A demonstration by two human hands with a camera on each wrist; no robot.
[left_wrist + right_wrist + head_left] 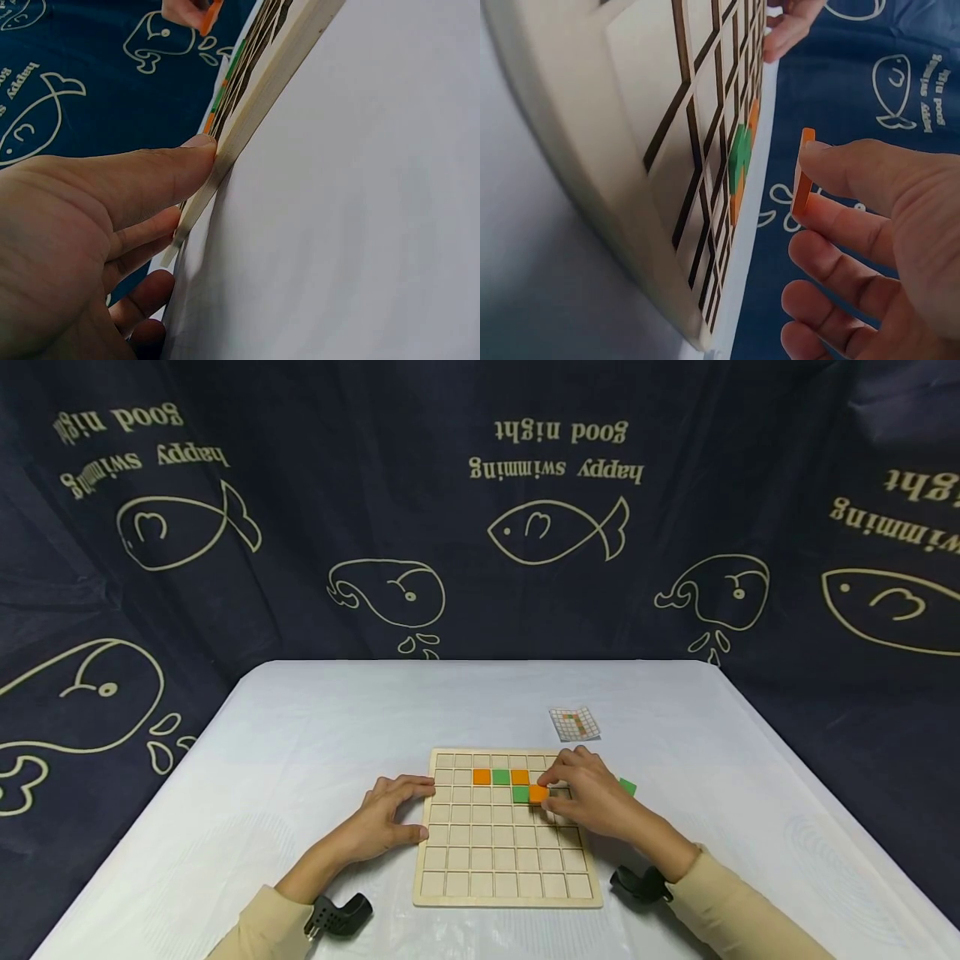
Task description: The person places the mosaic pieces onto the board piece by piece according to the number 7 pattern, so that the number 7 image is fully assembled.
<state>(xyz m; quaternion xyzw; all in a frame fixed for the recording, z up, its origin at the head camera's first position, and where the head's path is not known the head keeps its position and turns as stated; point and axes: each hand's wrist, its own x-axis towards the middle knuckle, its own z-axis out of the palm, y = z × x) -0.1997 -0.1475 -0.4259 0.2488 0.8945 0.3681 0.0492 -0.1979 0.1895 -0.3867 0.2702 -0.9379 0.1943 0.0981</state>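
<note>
A wooden grid board point(480, 837) lies flat on the table. In its upper rows sit an orange tile point(482, 777), a green tile point(501, 777), another orange tile point(520, 777) and, one row below, a second green tile point(521, 794). Between thumb and index finger my right hand point(592, 789) pinches an orange square tile point(804, 172), held just above the board beside that lower green tile. My left hand point(382, 818) touches the board's left edge, thumb and fingers extended; the left wrist view shows its thumb point(172, 169) against the wooden rim.
A small card with a printed grid pattern point(574, 724) lies beyond the board. A loose green tile point(627, 787) is on the table right of my right hand, partly hidden. White cloth covers the table point(337, 710); a dark printed curtain point(480, 593) hangs behind it.
</note>
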